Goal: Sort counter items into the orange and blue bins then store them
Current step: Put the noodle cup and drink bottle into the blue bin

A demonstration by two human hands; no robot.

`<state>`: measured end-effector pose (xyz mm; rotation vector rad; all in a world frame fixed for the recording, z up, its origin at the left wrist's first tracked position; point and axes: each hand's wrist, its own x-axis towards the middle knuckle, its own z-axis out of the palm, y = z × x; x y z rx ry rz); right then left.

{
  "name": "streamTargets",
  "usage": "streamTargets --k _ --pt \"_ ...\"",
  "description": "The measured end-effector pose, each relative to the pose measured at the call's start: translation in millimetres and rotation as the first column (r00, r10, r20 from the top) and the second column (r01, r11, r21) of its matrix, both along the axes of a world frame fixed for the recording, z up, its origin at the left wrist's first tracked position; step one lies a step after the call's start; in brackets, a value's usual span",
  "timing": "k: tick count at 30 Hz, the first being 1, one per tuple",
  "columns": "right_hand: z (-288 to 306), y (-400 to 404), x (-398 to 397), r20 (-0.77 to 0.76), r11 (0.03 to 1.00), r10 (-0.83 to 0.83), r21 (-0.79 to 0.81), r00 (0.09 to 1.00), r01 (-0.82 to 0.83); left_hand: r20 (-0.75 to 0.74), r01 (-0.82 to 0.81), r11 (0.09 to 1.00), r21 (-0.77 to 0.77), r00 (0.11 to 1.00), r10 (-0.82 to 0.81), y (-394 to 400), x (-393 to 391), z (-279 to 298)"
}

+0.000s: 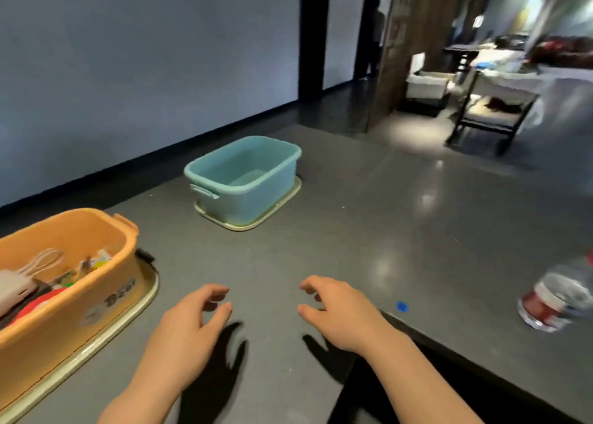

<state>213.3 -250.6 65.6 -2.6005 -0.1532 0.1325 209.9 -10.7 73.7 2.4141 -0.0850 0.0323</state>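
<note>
Orange bin (pixel 69 282): counter's (pixel 288 247) left edge, items inside.
Blue bin (pixel 245 179): far edge.
My left hand (pixel 189 324): loosely curled, holding nothing.
My right hand (pixel 337 311): likewise.

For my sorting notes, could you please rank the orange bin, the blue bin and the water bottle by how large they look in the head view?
1. orange bin, nearest the camera and cut off by the frame
2. blue bin, farther off, so its true size against the orange one is unsure
3. water bottle, blurred

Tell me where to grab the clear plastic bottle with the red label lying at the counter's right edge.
Grip the clear plastic bottle with the red label around its labelled middle, coming from above with the right hand. It lies on its side, so the round body is exposed.
</note>
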Motion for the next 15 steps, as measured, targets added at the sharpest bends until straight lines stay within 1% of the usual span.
streamTargets --k 2,3,5,6,8,11,13,15 --pt "-13 -39 -54 -0.038 0.982 -0.187 -0.013 0.982 0.187 -0.053 0.154 0.988 0.006 0.987 -0.153 -31 -6 -11" --pt "-18 -59 -83 -0.050 0.960 -0.281 -0.029 0.959 0.280 -0.073 0.228 0.974 -0.003 0.971 -0.228 -51 -11 -16" --pt "-22 -100 -146 -0.069 0.886 -0.463 -0.053 0.884 0.460 -0.103 0.375 0.927 -0.030 0.921 -0.376 -100 -28 -24" --pt "-20 -120 -179 -0.067 0.832 -0.554 -0.055 0.830 0.552 -0.114 0.455 0.889 -0.045 0.882 -0.457 -128 -40 -26" --pt "-11 -156 -248 -0.046 0.697 -0.717 -0.062 0.696 0.714 -0.117 0.623 0.781 -0.049 0.773 -0.624 -188 -69 -27" --pt "2 -196 -353 0.001 0.452 -0.891 -0.067 0.453 0.889 -0.101 0.834 0.552 -0.029 0.547 -0.831 -275 -121 -18" --pt "6 -212 -417 0.022 0.290 -0.956 -0.061 0.291 0.955 -0.094 0.907 0.420 -0.012 0.417 -0.904 -324 -157 -13" --pt "7 -223 -470 0.026 0.149 -0.988 -0.073 0.151 0.986 -0.111 0.959 0.282 0.037 0.285 -0.952 -368 -193 -10"
